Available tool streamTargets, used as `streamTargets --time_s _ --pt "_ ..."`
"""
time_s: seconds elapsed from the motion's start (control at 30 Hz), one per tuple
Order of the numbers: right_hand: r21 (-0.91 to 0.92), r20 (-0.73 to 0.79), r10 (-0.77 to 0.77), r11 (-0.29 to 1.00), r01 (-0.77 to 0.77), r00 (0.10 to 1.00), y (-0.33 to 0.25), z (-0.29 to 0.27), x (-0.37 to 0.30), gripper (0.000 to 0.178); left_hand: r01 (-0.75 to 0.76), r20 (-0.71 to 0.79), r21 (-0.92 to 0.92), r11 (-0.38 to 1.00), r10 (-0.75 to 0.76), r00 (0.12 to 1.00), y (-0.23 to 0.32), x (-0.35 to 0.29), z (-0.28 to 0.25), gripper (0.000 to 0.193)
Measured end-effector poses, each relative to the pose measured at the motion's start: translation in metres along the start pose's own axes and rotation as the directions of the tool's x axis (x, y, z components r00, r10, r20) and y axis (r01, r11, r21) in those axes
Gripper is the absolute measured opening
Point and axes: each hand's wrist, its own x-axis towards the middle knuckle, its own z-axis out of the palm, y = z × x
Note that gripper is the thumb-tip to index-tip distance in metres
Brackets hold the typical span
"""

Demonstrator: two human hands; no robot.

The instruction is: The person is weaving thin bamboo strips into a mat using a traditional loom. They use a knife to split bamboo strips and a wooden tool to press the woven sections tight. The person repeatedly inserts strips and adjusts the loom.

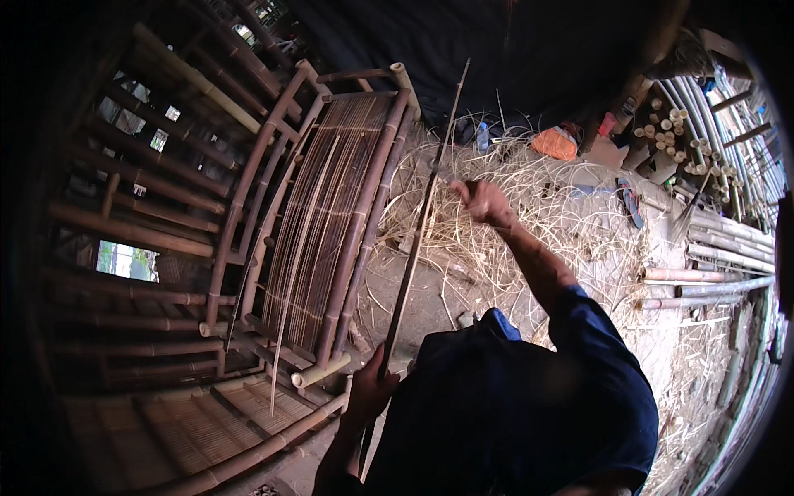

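In the head view, the left hand [376,382] is low and left of the person's dark blue shirt [529,405], its fingers wrapped around the long dark strip [407,285]; the strip slants upward from that grip, leaning a little to the right, and its thin far end stands out against the black sheet [488,50]; the right hand [490,204] is raised over the floor, just right of the strip's upper half, its fingers bent inward with the thumb side toward the strip, though whether they grasp anything cannot be told; to the left of the strip is a bamboo bench [335,219] with a slatted seat, a thin pale strip [299,240] lying lengthwise across it and hanging past its near end; curled pale shavings [538,194] litter the floor under and beyond the right hand; at their far edge are a clear bottle [482,137] and an orange bag [555,143]; farther right are a sandal [631,203], bamboo poles [724,289] lying flat, and a stack of round cut bamboo ends [668,132].
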Motion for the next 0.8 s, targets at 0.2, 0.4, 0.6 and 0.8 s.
streamTargets --time_s 0.2,0.4,0.6,0.8 --pt "0.793 0.182 0.048 0.584 -0.175 0.982 0.09 -0.018 0.058 0.056 -0.195 -0.069 0.263 0.945 0.22 0.973 -0.053 -0.062 0.004 0.068" --pt "0.927 0.359 0.234 0.023 -0.374 0.904 -0.014 -0.035 0.019 0.026 -0.046 0.092 0.267 0.963 0.022 0.995 -0.127 -0.025 -0.012 0.054" --pt "0.889 0.36 0.199 0.224 -0.399 0.912 -0.1 0.014 -0.04 0.032 -0.347 -0.217 -0.091 0.933 0.322 0.921 -0.002 0.121 0.004 0.049" --pt "0.539 0.184 -0.076 0.841 -0.036 0.98 -0.137 -0.026 -0.062 0.064 -0.16 -0.222 -0.563 0.811 0.039 0.974 -0.006 0.153 0.031 0.039"
